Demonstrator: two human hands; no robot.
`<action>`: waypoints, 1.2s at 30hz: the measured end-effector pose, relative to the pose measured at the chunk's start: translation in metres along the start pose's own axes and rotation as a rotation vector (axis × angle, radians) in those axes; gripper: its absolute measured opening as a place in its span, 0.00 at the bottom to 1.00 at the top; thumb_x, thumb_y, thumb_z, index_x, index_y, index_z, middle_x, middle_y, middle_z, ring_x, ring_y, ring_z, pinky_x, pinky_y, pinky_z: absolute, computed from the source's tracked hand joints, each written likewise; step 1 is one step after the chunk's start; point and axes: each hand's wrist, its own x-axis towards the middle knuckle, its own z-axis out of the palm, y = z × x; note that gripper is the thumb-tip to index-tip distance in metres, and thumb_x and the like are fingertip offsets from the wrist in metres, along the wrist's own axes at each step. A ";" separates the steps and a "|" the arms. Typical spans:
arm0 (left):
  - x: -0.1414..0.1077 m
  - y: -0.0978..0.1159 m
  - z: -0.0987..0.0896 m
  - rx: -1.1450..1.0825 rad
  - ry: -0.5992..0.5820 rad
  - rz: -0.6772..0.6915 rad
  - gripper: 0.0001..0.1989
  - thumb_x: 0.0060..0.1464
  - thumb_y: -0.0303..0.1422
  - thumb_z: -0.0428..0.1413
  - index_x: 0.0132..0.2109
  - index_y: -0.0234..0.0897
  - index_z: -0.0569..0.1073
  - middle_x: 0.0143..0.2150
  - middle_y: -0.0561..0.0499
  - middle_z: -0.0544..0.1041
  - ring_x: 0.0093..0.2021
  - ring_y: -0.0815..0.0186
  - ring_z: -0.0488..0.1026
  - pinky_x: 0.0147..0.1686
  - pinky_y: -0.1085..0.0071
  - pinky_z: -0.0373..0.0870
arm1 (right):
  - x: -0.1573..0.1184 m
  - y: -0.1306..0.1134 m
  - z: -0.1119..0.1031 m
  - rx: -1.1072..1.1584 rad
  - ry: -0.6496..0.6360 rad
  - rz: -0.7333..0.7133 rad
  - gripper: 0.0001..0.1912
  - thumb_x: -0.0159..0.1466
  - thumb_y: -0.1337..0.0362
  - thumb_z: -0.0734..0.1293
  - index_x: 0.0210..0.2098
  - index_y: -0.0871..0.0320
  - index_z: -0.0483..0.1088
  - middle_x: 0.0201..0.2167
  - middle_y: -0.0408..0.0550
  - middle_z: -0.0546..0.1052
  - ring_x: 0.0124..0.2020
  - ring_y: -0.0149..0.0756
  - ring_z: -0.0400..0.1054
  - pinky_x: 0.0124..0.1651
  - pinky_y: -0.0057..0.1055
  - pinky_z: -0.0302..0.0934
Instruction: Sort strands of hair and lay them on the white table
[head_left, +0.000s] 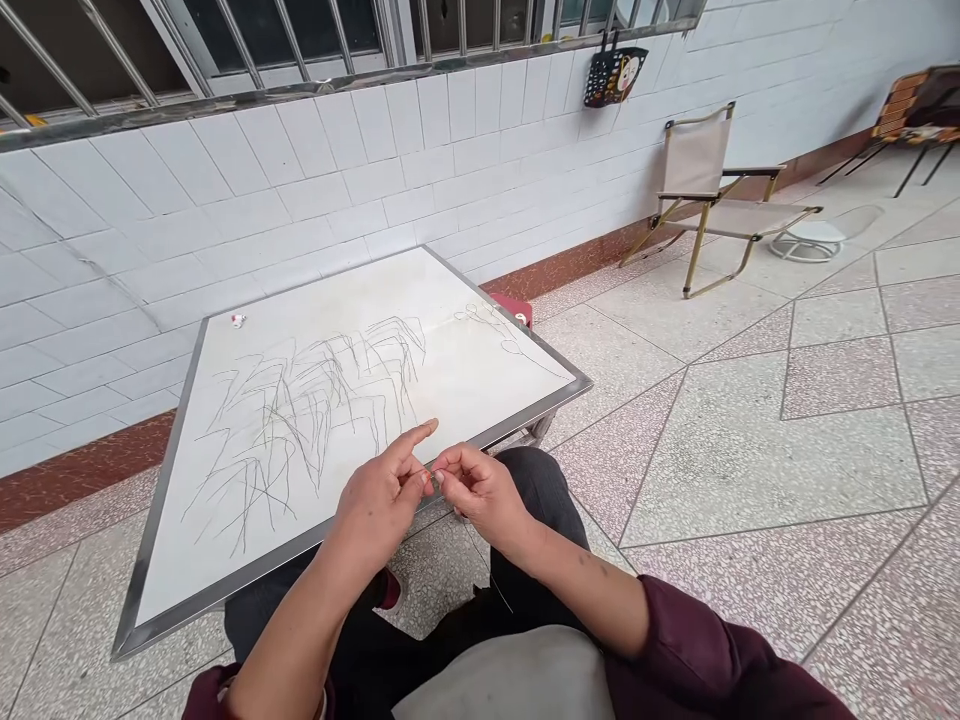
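Observation:
My left hand (379, 495) and my right hand (484, 492) meet just past the near edge of a white table (375, 290), above my lap. Thumb and fingers of each hand pinch a thin wire between them, and the left index finger points outward. A fine strand of the wire (491, 572) hangs below the hands toward my knees. Many thin, bent dark wires (322, 385) lie spread over the left and middle of the table. Several wires with looped ends (512, 347) rest near its right corner.
A small white and red item (238, 320) sits at the table's far left corner. Behind the table is a tiled wall (315, 210) with barred windows. A folding chair (697, 190), a white round frame (808, 242) and a red object (514, 308) stand beyond.

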 end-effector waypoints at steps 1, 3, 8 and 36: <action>0.001 0.001 -0.001 0.056 -0.010 0.000 0.26 0.59 0.35 0.48 0.64 0.47 0.65 0.29 0.56 0.74 0.28 0.65 0.68 0.32 0.69 0.65 | 0.001 0.002 0.000 0.000 0.002 0.002 0.02 0.62 0.65 0.65 0.33 0.56 0.69 0.23 0.39 0.71 0.21 0.27 0.59 0.24 0.24 0.57; 0.003 0.002 -0.001 0.150 -0.031 0.000 0.26 0.60 0.34 0.46 0.65 0.48 0.65 0.28 0.57 0.73 0.27 0.65 0.67 0.32 0.69 0.64 | 0.002 0.004 0.001 -0.002 0.010 0.013 0.02 0.61 0.65 0.65 0.32 0.56 0.69 0.23 0.38 0.70 0.20 0.26 0.57 0.23 0.23 0.56; 0.009 -0.005 -0.004 0.069 -0.071 -0.002 0.26 0.61 0.36 0.46 0.65 0.48 0.63 0.33 0.55 0.76 0.31 0.64 0.70 0.35 0.68 0.65 | 0.005 0.006 0.000 0.053 0.003 0.070 0.04 0.63 0.62 0.65 0.33 0.56 0.69 0.25 0.40 0.73 0.20 0.26 0.57 0.21 0.23 0.56; -0.003 -0.006 -0.018 -0.106 -0.159 -0.042 0.30 0.57 0.33 0.51 0.66 0.47 0.61 0.31 0.56 0.71 0.29 0.67 0.65 0.32 0.69 0.62 | 0.000 0.003 0.003 -0.272 -0.006 -0.256 0.07 0.60 0.71 0.63 0.34 0.56 0.72 0.28 0.43 0.74 0.26 0.30 0.65 0.30 0.26 0.58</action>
